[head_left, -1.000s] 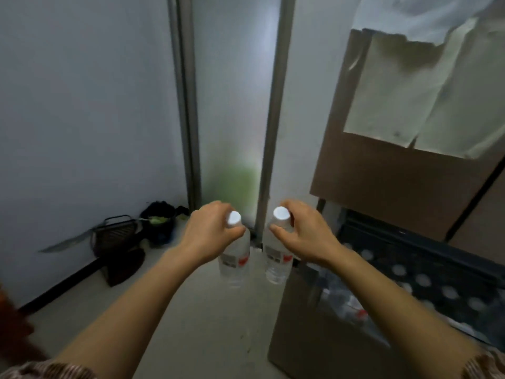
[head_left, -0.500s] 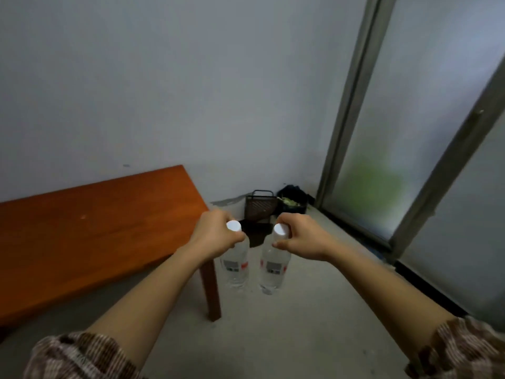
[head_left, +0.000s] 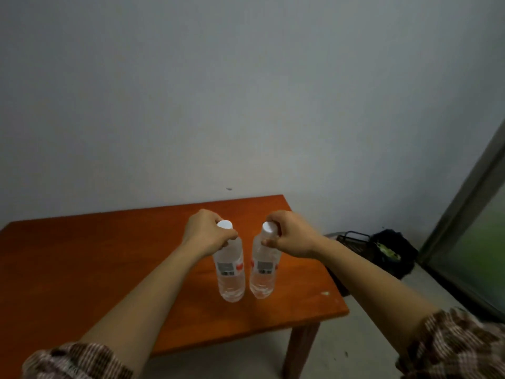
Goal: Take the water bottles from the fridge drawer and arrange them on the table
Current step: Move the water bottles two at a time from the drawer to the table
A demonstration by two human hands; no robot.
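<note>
Left sleeve (head_left: 76, 361) and right sleeve (head_left: 459, 346): matching cloth, checked in brown, dark brown and cream, with a fine ribbed weave. Each cuff sits bunched in loose folds partway up the forearm. From the cuffs onward the forearms are bare down to the left hand (head_left: 207, 233) and right hand (head_left: 292, 233). Only the cuff ends of the sleeves are in view.
</note>
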